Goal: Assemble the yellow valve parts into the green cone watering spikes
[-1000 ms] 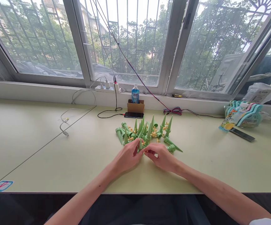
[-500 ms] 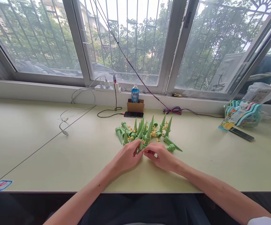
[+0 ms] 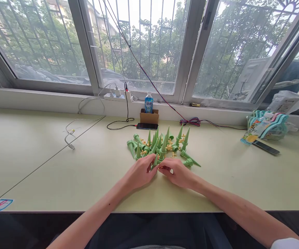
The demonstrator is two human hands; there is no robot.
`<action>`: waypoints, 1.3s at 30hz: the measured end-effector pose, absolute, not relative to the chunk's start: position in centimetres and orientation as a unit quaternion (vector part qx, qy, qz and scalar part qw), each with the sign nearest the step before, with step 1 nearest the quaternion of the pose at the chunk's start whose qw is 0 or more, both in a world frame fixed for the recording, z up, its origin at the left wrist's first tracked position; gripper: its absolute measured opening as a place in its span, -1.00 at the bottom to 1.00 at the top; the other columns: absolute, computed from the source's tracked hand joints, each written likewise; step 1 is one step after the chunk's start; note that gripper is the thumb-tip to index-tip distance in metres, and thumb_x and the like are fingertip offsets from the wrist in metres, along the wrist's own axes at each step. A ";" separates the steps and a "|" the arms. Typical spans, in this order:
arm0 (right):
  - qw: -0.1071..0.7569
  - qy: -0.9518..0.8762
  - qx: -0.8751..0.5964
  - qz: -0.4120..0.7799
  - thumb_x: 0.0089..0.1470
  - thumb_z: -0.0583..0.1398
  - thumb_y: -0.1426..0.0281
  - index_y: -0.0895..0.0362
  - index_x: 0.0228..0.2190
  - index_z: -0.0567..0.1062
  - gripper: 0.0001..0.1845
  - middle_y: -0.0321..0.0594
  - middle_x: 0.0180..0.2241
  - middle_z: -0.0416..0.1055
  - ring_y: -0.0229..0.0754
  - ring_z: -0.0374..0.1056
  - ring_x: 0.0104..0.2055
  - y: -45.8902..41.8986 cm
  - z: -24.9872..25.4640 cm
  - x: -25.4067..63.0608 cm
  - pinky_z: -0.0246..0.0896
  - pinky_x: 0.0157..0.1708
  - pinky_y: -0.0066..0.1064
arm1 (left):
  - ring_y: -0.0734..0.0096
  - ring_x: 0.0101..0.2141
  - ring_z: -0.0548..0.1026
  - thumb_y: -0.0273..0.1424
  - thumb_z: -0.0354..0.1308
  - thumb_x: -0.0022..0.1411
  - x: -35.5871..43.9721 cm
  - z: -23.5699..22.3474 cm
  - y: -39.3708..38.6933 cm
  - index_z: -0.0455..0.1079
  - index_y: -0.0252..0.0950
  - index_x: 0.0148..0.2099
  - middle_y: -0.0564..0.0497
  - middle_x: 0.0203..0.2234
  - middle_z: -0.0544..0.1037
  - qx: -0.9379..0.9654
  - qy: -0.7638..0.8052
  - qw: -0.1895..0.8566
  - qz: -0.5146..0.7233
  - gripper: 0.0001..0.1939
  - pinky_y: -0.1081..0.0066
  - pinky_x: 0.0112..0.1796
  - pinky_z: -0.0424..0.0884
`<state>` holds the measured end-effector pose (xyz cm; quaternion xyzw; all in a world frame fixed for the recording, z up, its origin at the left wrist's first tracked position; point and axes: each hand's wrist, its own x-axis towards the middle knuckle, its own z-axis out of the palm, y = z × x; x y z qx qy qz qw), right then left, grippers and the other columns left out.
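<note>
My left hand (image 3: 143,172) is closed around a green plastic plant-watering spike (image 3: 155,161), its pointed tip upward. Close beside it, my right hand (image 3: 176,172) pinches a small yellow-orange valve (image 3: 161,168) against the lower part of that spike; the fingers hide most of the valve. Just beyond my hands lies a pile of similar green spikes (image 3: 163,148), some standing with points up and others lying on their sides. Small yellow valves (image 3: 169,147) are scattered among them. One loose spike (image 3: 191,158) lies to the right of the pile, by a green cap (image 3: 188,163).
Behind the pile are a phone (image 3: 147,126) with a cable, a cardboard box (image 3: 149,118) and a blue bottle (image 3: 148,103). A white cable (image 3: 69,140) lies left. A snack packet (image 3: 253,133), teal hangers (image 3: 279,127) and a dark phone (image 3: 266,147) sit right.
The view has shifted very slightly. Both hands keep the same hold on the spike and the valve, with no clear movement.
</note>
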<state>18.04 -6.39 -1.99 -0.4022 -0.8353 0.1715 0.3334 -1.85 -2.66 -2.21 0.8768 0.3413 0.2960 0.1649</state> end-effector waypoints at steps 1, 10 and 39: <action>0.333 -0.835 -0.403 0.172 0.23 0.14 0.53 0.14 -0.31 0.53 -0.83 -0.23 -0.41 0.44 -0.23 0.31 -0.38 -6.4 -2.0 18.0 0.20 -0.36 -0.45 | 0.47 -0.54 0.26 -0.35 0.02 0.32 -1.9 -2.2 -2.6 0.17 -0.23 -0.32 0.14 -0.55 0.28 0.876 0.341 0.165 0.297 -0.86 0.44 -0.45 0.17; 0.348 -0.831 -0.397 0.177 0.24 0.13 0.52 0.15 -0.29 0.55 -0.83 -0.22 -0.41 0.45 -0.23 0.32 -0.39 -6.3 -2.1 18.0 0.21 -0.35 -0.44 | 0.45 -0.53 0.30 -0.31 0.02 0.34 -1.9 -2.5 -2.5 0.27 -0.23 -0.20 0.14 -0.54 0.33 0.870 0.346 0.181 0.301 -0.89 0.44 -0.46 0.19; 0.404 -0.755 -0.425 0.295 0.26 0.10 0.36 0.09 -0.32 0.39 -0.88 -0.37 -0.54 0.34 -0.30 0.22 -0.56 -6.1 -3.2 17.8 0.18 -0.49 -0.47 | 0.51 -0.56 0.30 -0.41 0.03 0.31 -1.8 -2.1 -2.9 0.30 -0.25 -0.23 0.12 -0.55 0.39 0.850 0.293 0.282 0.333 -0.94 0.48 -0.49 0.22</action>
